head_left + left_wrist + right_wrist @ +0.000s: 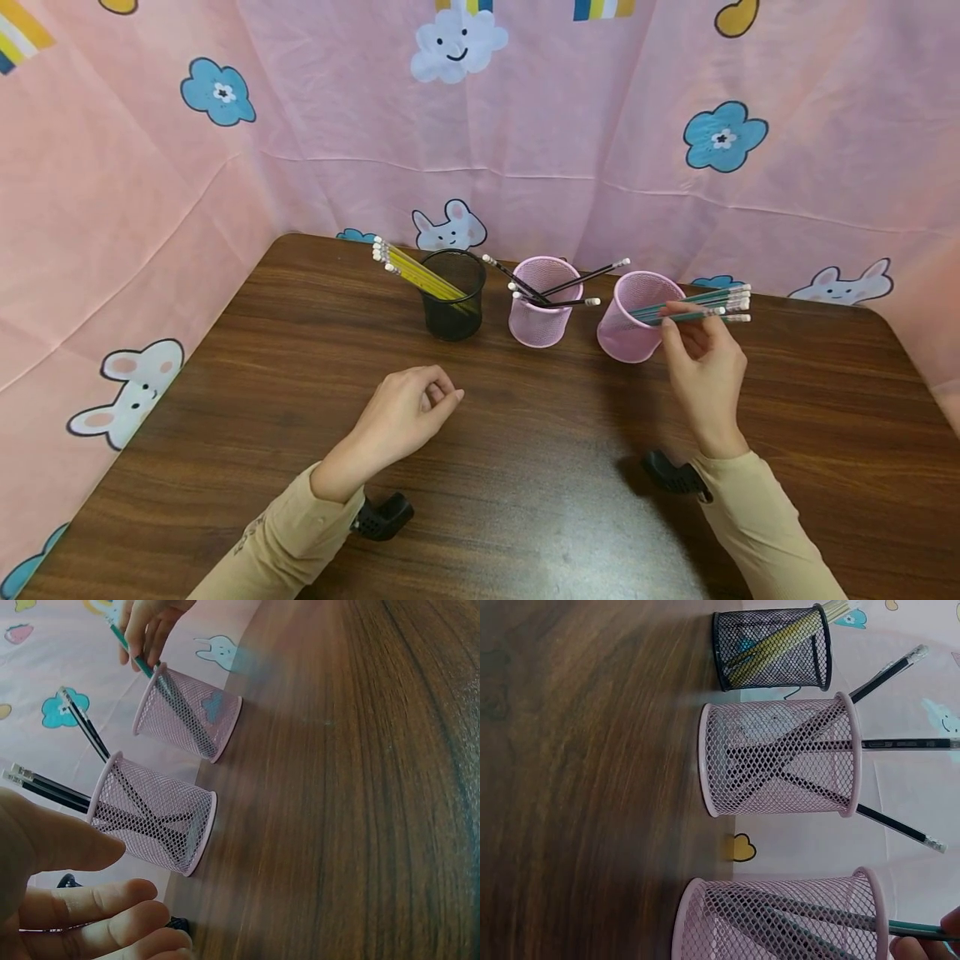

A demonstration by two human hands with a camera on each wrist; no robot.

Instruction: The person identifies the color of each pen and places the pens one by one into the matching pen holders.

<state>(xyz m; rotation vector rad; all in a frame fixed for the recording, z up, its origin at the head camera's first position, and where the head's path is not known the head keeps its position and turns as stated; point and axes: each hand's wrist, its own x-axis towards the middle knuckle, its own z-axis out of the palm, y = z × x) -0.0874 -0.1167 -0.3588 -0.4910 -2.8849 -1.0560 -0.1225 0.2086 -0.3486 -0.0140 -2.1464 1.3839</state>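
Note:
My right hand (705, 371) pinches a green pencil (911, 930) between thumb and fingers, just outside the rim of the right pink mesh cup (626, 340). The pencil's lower part is still inside that cup. Several other green pencils (738, 293) lean out of it to the right, white erasers outward. Above the table, in front of the black mesh cup (452, 321), my left hand (408, 408) hangs with loosely curled fingers and holds nothing. Black pencils (600, 272) fan out of the middle pink mesh cup (537, 327).
Yellow pencils (420, 277) lean left out of the black cup. All three cups stand in a row toward the back of the brown wooden table (525, 467). A pink patterned cloth (540, 108) hangs behind the table and along its sides.

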